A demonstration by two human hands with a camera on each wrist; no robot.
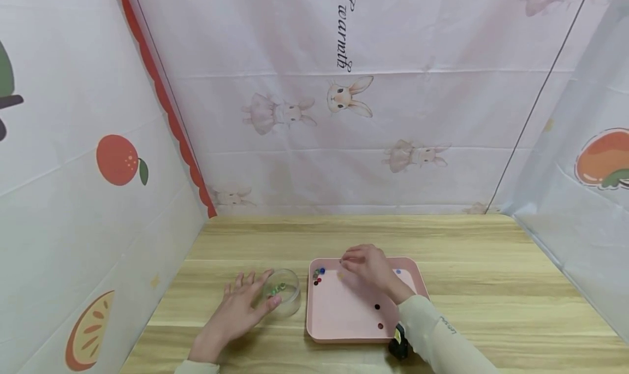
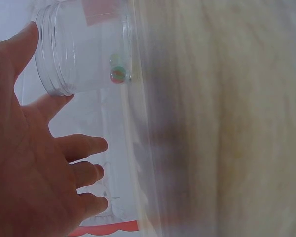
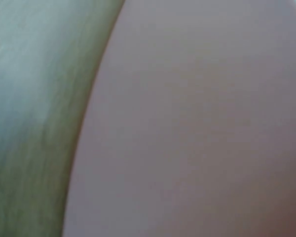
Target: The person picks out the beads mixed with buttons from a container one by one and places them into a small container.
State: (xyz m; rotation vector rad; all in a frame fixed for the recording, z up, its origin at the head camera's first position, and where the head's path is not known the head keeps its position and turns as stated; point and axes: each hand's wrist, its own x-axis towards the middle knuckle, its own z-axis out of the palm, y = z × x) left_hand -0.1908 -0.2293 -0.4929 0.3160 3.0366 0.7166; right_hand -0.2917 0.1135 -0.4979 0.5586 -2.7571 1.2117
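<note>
My left hand point(image 1: 235, 312) holds a clear round jar point(image 1: 291, 304) between thumb and index finger near its rim; the other fingers are spread. Green-streaked glass marbles point(image 1: 276, 290) lie inside, and the left wrist view shows one red-and-green marble point(image 2: 118, 75) at the jar's bottom. Over the far side of a pink tray point(image 1: 339, 316), my right hand point(image 1: 369, 267) pinches a small, greyish marble point(image 1: 341, 261), mostly hidden by the fingertips. Only the tray and table fill the right wrist view; the fingers do not show there.
Blue point(image 1: 322, 271) and red marbles point(image 1: 319, 280) cluster in the tray's far left corner. A black marble point(image 1: 377, 307) and a reddish-brown marble point(image 1: 380, 326) lie nearer the front. A pale blue marble point(image 1: 398, 272) is at the far right. Printed curtains surround the wooden table point(image 1: 472, 286).
</note>
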